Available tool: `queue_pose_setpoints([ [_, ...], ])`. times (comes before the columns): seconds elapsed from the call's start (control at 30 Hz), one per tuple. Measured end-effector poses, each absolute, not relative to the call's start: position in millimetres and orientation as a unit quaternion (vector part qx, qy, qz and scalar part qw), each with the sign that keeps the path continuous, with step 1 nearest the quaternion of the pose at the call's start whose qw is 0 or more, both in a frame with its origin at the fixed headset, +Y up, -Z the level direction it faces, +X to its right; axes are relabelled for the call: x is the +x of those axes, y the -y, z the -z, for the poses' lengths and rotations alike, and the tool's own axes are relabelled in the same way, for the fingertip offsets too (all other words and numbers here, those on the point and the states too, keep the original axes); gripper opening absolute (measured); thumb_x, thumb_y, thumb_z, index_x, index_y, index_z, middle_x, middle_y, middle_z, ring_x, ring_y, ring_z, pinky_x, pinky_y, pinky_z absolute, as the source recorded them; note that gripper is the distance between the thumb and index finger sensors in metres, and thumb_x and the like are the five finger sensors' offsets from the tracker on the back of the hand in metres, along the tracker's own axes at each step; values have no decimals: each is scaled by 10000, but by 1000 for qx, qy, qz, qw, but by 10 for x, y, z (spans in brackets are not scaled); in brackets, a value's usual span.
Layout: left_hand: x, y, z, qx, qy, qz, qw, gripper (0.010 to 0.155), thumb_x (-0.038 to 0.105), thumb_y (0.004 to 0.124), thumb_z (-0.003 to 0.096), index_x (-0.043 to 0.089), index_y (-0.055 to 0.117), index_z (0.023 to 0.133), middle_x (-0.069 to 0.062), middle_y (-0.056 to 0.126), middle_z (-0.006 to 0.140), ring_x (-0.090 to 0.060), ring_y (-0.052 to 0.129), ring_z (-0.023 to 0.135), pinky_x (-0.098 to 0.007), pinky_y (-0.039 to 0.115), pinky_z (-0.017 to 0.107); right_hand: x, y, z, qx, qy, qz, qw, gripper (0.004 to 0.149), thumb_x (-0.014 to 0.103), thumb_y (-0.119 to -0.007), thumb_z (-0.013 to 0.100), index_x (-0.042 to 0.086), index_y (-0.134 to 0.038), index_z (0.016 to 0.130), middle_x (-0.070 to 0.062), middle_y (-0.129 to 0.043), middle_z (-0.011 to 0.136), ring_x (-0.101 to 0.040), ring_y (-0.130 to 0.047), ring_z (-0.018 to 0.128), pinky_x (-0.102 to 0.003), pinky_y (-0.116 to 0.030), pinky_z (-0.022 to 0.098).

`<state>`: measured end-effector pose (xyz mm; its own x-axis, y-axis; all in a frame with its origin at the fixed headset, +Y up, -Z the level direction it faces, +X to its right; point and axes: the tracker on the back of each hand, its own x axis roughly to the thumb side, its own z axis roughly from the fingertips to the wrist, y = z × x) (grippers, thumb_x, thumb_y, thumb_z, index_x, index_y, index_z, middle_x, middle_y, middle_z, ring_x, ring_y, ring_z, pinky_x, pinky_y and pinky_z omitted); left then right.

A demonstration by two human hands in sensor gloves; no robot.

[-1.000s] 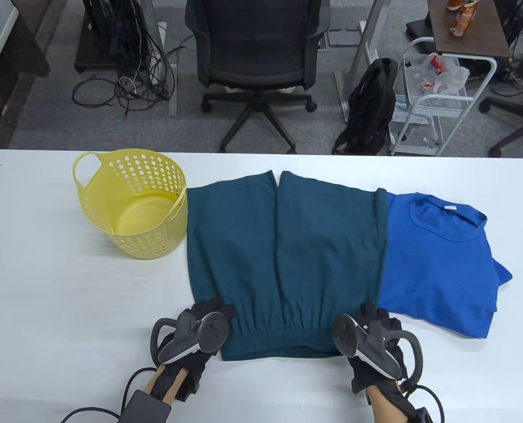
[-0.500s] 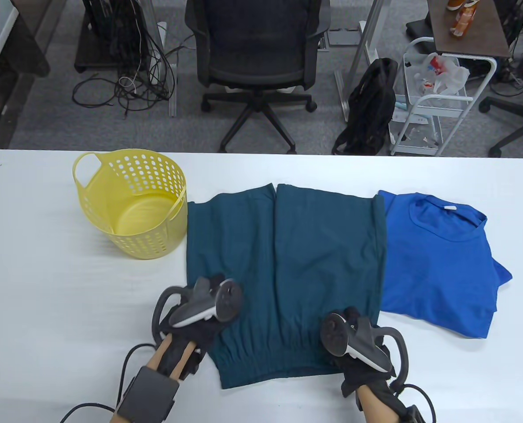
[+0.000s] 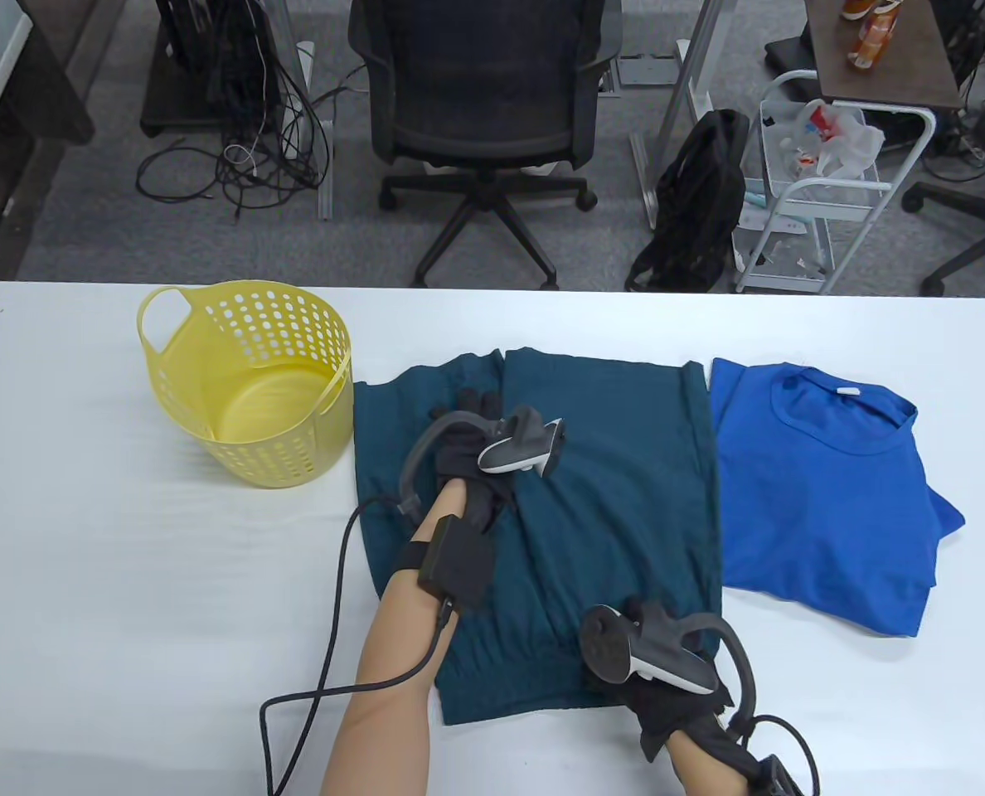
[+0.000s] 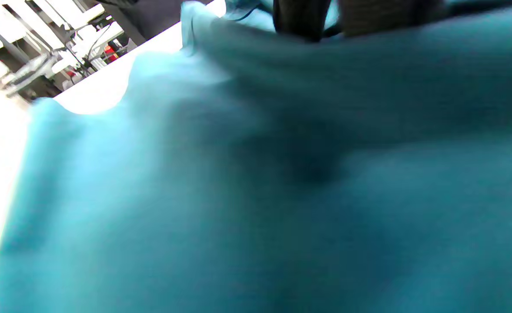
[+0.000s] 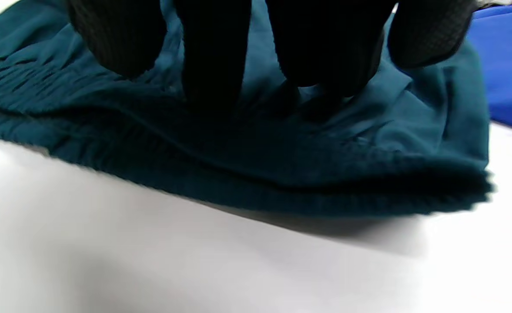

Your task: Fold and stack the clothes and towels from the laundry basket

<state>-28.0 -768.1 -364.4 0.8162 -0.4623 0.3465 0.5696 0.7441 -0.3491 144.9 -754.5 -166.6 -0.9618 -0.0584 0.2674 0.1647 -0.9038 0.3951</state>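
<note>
Teal shorts (image 3: 608,464) lie flat in the middle of the white table (image 3: 128,580), waistband toward me and legs pointing away. My left hand (image 3: 463,408) reaches forward and rests on the left leg near its far hem, fingers stretched out. The left wrist view is blurred and shows mostly teal cloth (image 4: 238,195). My right hand (image 3: 625,613) presses on the waistband's right corner. In the right wrist view its fingertips (image 5: 212,65) rest on top of the gathered waistband (image 5: 282,165). A folded blue t-shirt (image 3: 824,497) lies just right of the shorts.
A yellow perforated laundry basket (image 3: 248,373) stands upright at the back left, touching the shorts' left edge; nothing shows inside it. My left arm's cable (image 3: 335,630) trails over the table in front. An office chair (image 3: 484,99) stands beyond the far edge.
My left hand left the waistband's left corner and moved forward over the left leg toward the far hem. My right hand slid slightly left. The shorts shifted left, off the t-shirt's edge.
</note>
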Motion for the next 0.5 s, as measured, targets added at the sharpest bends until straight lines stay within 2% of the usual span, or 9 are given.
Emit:
queue_pose_setpoints([
  [0.07,-439,7669,3460,-251,128,305,910,695,614,728,492,200,704,1049,-140,416,1297,-483,418,1171,-689,546,775,1508,7569,1707,-91,198,971,94,632,496,-701,616,34,-823,1029,-372,-531,1176,-614,-573,970,-769,-537,656],
  [0.1,-528,7649,3369,-277,138,296,903,680,635,703,500,203,734,1025,-93,594,1255,-432,607,1146,-658,611,767,1542,7612,1736,-65,197,971,120,704,494,-709,617,-33,-757,1081,-396,-506,1177,-632,-556,967,-777,-524,655],
  [0.17,-707,7568,3195,-344,133,245,897,697,654,676,510,205,774,1034,-136,718,1188,-429,788,1046,-597,701,738,1629,7651,1797,-12,188,969,158,771,475,-699,631,-94,-597,1140,-430,-412,1178,-649,-504,968,-778,-504,658],
  [0.23,-834,7382,3074,-313,148,208,915,625,604,695,538,251,768,1049,-124,806,1150,-375,901,972,-551,774,701,1680,7546,1790,8,152,978,142,781,456,-696,652,-99,-507,1167,-453,-375,1165,-642,-515,960,-761,-522,657],
  [0.27,-876,7290,3044,-270,157,192,930,641,551,734,550,277,657,1125,-136,733,1196,-371,865,1004,-552,754,720,1675,7471,1763,6,128,985,119,763,444,-715,651,-79,-515,1168,-456,-410,1152,-613,-590,942,-734,-573,650],
  [0.33,-951,7173,3057,-169,162,164,958,756,407,848,542,313,477,1194,-126,621,1254,-364,784,1075,-566,713,754,1590,7387,1697,-11,115,990,78,713,423,-755,637,-72,-587,1123,-426,-576,1088,-519,-773,841,-650,-699,601],
  [0.37,-963,7226,3103,-180,170,170,954,832,361,880,525,338,399,1203,-112,500,1299,-375,692,1131,-586,671,776,1520,7394,1674,-32,150,986,64,673,426,-781,621,-43,-655,1087,-361,-737,994,-392,-899,714,-559,-795,532],
  [0.43,-995,7455,3195,-270,184,213,921,968,337,888,513,330,190,1184,-110,228,1306,-391,437,1188,-593,567,811,1406,7475,1638,-74,216,973,38,587,417,-809,600,1,-773,1012,-297,-873,878,-300,-977,585,-488,-861,444],
  [0.5,-1080,7687,3186,-325,166,266,892,1017,385,888,493,297,135,1170,-108,195,1293,-390,383,1185,-603,539,812,1303,7586,1610,-107,237,964,53,625,392,-844,575,-12,-757,1043,-327,-857,908,-347,-986,645,-519,-863,472],
])
